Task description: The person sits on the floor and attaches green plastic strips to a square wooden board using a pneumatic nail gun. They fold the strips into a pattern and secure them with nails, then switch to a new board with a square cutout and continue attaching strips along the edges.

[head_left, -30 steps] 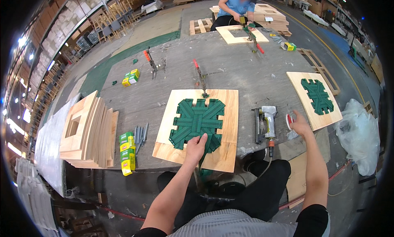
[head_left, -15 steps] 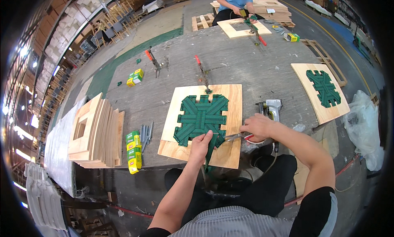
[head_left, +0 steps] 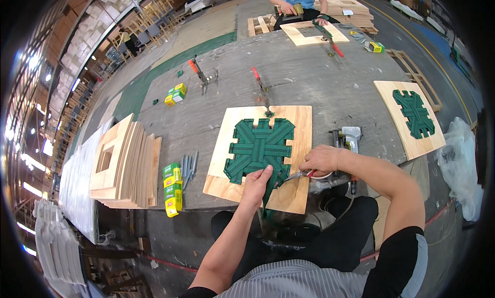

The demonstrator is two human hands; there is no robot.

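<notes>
In front of me a light wooden board [head_left: 301, 127] lies on the grey worktable, with dark green webbing [head_left: 262, 146] woven and crossed over its middle. My left hand [head_left: 256, 185], at the board's near edge, pinches the loose end of a green strap [head_left: 269, 187] that hangs toward my lap. My right hand [head_left: 322, 160] grips scissors [head_left: 296, 176] with red-and-white handles; their blades point left, right beside the strap. How far apart the blades are is hard to see. A clamp [head_left: 263, 94] with a red handle stands at the board's far edge.
A nail gun [head_left: 351, 135] lies right of the board. On the left stand stacked wooden frames [head_left: 124, 166], yellow-green boxes [head_left: 173, 189] and metal staple strips [head_left: 189, 166]. A second webbed board [head_left: 407, 143] rests at the right edge. Across the table a person [head_left: 298, 1] works on another frame.
The scissors have moved down and left, with their blades now closer to the strap. My left hand keeps its pinch. The view has shifted slightly. The person opposite has moved their tool off the frame.
</notes>
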